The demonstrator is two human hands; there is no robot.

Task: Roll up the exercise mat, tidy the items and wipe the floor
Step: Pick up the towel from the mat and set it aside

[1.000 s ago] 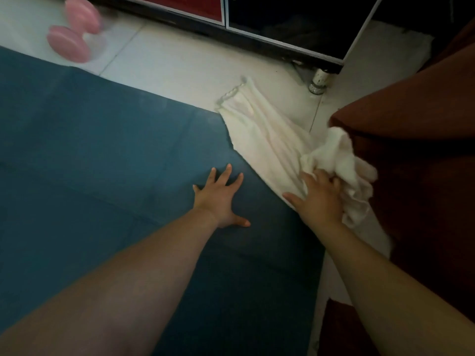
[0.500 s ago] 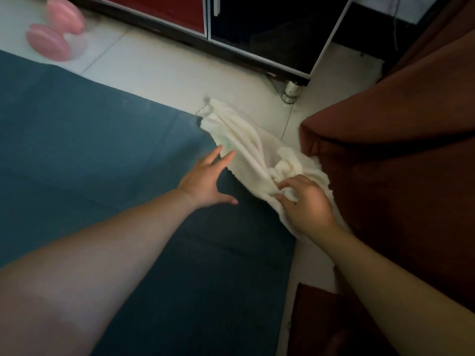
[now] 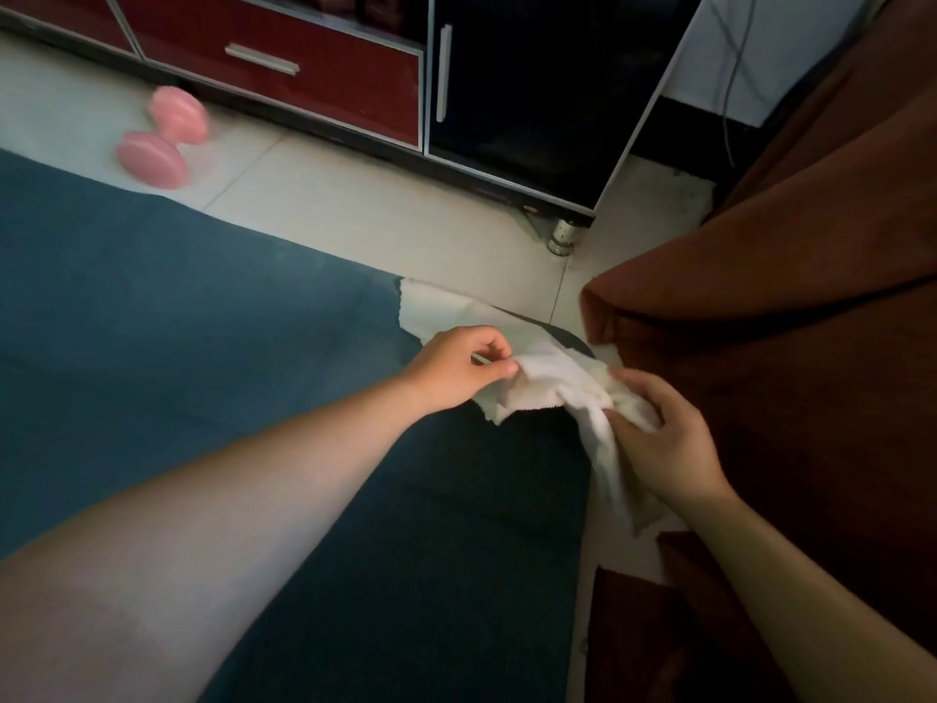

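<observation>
A dark blue exercise mat (image 3: 213, 347) lies flat on the pale tiled floor and fills the left and middle of the view. A white towel (image 3: 552, 378) lies crumpled over the mat's far right corner. My left hand (image 3: 456, 367) pinches the towel's left edge between thumb and fingers. My right hand (image 3: 664, 438) grips the bunched right part, and a strip of towel hangs down past it. A pink dumbbell (image 3: 165, 137) sits on the floor beyond the mat's far edge.
A low cabinet with a red drawer (image 3: 284, 73) and a dark glass door (image 3: 532, 93) runs along the back, on a metal foot (image 3: 563, 241). Reddish-brown fabric (image 3: 786, 322) covers furniture at the right. A cable (image 3: 730, 93) hangs behind it.
My left hand left the mat, where it lay flat, and took hold of the towel's edge. My right hand gathered the spread towel into a bunch. The view shifted down and right.
</observation>
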